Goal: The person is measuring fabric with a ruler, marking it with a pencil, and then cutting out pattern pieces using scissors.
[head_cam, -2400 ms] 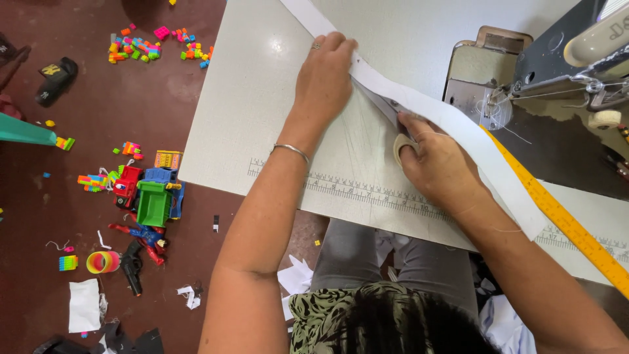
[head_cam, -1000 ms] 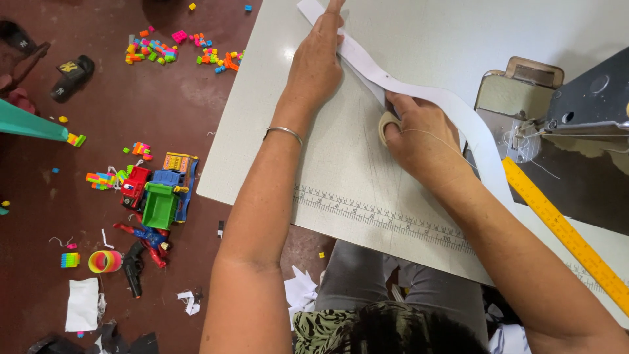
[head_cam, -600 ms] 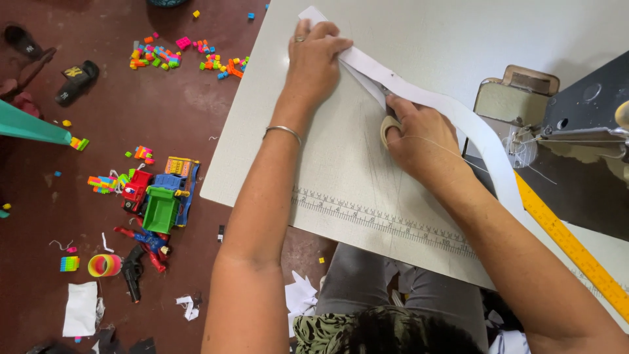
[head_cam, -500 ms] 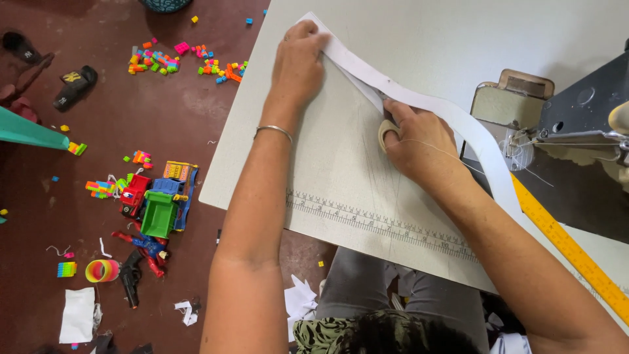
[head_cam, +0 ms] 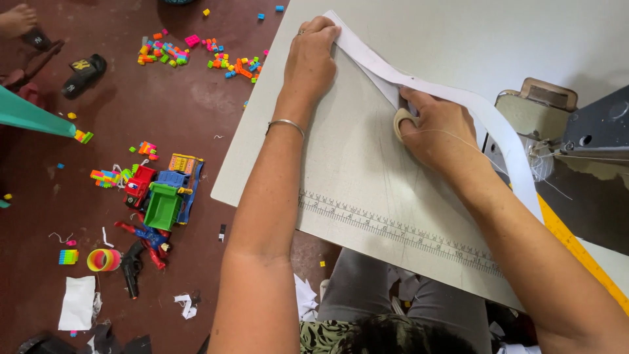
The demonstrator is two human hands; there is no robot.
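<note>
Single head-worn view, steeply downward, close over the sewing table (head_cam: 367,170).
</note>
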